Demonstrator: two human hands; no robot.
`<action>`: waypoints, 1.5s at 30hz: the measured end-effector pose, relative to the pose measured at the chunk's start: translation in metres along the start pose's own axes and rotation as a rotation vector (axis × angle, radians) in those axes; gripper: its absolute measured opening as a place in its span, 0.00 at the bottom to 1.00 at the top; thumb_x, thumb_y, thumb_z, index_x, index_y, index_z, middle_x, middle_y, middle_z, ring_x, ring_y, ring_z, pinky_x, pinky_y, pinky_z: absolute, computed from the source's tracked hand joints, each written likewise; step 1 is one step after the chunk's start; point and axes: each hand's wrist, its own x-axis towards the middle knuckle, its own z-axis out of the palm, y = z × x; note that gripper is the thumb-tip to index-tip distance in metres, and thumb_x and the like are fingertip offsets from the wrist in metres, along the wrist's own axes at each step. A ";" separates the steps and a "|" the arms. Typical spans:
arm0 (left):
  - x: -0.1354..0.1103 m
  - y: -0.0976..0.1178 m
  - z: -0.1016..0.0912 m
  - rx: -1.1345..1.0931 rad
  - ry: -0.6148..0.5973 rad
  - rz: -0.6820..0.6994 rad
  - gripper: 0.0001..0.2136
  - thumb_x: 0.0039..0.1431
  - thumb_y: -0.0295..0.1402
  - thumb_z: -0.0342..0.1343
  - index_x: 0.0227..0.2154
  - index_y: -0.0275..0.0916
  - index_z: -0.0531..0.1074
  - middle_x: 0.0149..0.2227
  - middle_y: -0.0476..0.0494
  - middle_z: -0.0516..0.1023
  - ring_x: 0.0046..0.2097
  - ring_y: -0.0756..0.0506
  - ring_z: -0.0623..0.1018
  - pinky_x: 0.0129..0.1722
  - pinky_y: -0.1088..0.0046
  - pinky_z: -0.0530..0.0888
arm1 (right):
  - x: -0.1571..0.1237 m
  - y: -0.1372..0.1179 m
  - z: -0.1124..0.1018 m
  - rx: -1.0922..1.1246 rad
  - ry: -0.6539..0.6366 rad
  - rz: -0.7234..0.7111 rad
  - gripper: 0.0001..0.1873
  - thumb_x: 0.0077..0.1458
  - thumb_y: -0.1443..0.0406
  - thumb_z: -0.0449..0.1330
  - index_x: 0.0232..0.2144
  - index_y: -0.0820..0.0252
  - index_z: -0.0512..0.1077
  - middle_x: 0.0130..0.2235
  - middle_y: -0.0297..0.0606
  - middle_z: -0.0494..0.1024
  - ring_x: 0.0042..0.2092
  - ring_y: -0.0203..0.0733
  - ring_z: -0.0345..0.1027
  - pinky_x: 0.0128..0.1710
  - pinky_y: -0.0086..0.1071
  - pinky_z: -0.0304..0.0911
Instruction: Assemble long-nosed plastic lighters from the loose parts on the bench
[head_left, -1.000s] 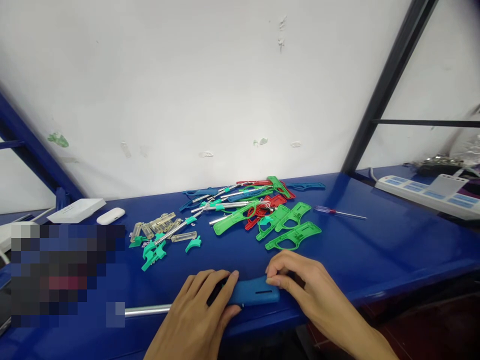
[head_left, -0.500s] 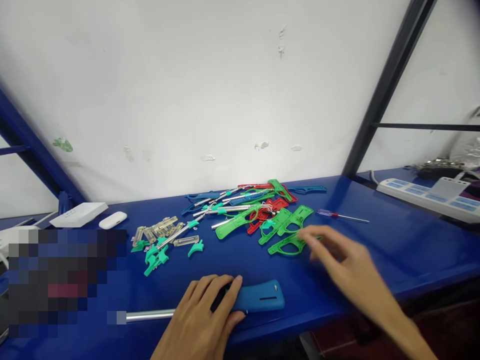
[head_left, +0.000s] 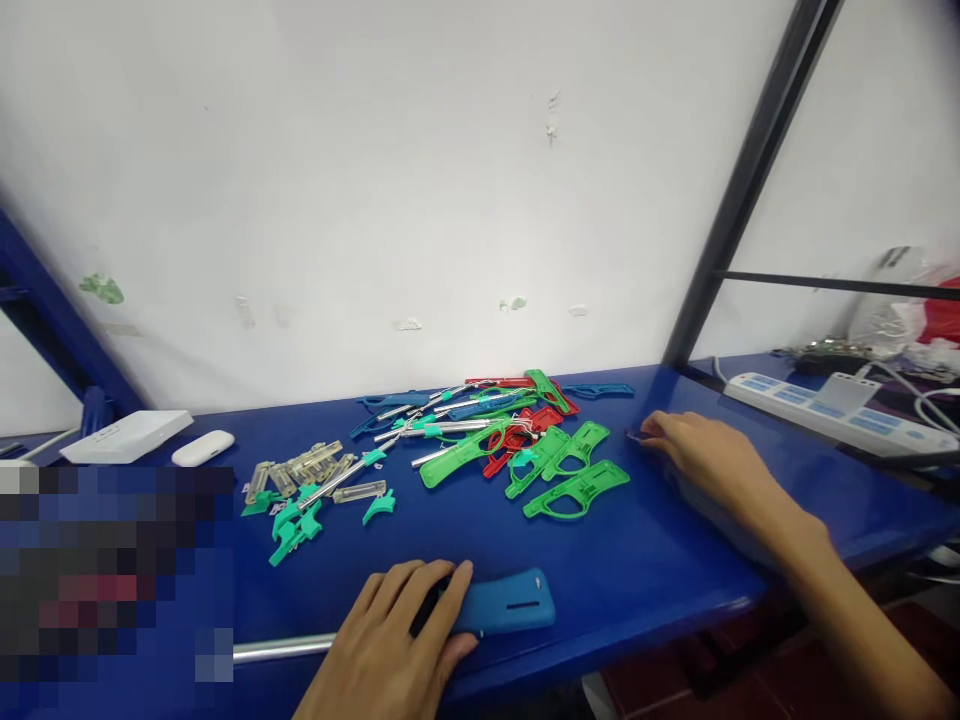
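My left hand (head_left: 397,640) rests at the table's near edge, fingers wrapped over the left end of a blue plastic handle (head_left: 517,603) that lies flat. A metal tube (head_left: 285,648) sticks out to the left from under that hand. My right hand (head_left: 705,465) is stretched out to the right of the green shells (head_left: 577,487), its fingertips pinched on a small screwdriver (head_left: 635,436). Only the screwdriver's handle end shows; the hand hides its shaft.
A heap of green, red and blue shells with metal tubes (head_left: 465,420) lies mid-table. Teal triggers (head_left: 296,520) and clear pieces (head_left: 315,465) sit left of it. A white box (head_left: 124,437), white case (head_left: 202,448), power strip (head_left: 832,410) and black post (head_left: 735,190) stand around the blue table (head_left: 675,580).
My right hand let go of the blue handle's right end and moved up and right across the table to the screwdriver. My left hand stayed on the handle.
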 end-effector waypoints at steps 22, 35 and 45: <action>0.003 0.006 -0.010 -0.081 -0.131 -0.058 0.23 0.81 0.36 0.33 0.60 0.38 0.73 0.50 0.40 0.85 0.48 0.39 0.85 0.44 0.58 0.84 | -0.062 -0.178 -0.026 1.500 0.279 0.168 0.14 0.72 0.59 0.59 0.57 0.42 0.76 0.39 0.35 0.78 0.34 0.40 0.77 0.31 0.33 0.75; 0.002 0.008 -0.008 -0.104 -0.133 -0.060 0.21 0.80 0.35 0.36 0.61 0.37 0.72 0.51 0.39 0.84 0.49 0.38 0.84 0.44 0.57 0.84 | -0.062 -0.175 -0.025 1.502 0.253 0.159 0.15 0.71 0.58 0.59 0.58 0.44 0.74 0.39 0.38 0.79 0.34 0.43 0.76 0.30 0.36 0.75; 0.003 0.007 -0.007 -0.089 -0.140 -0.043 0.21 0.80 0.35 0.36 0.62 0.37 0.71 0.52 0.39 0.84 0.49 0.38 0.84 0.44 0.55 0.84 | -0.062 -0.176 -0.026 1.550 0.266 0.140 0.15 0.72 0.61 0.59 0.58 0.44 0.76 0.39 0.36 0.78 0.34 0.40 0.75 0.27 0.32 0.73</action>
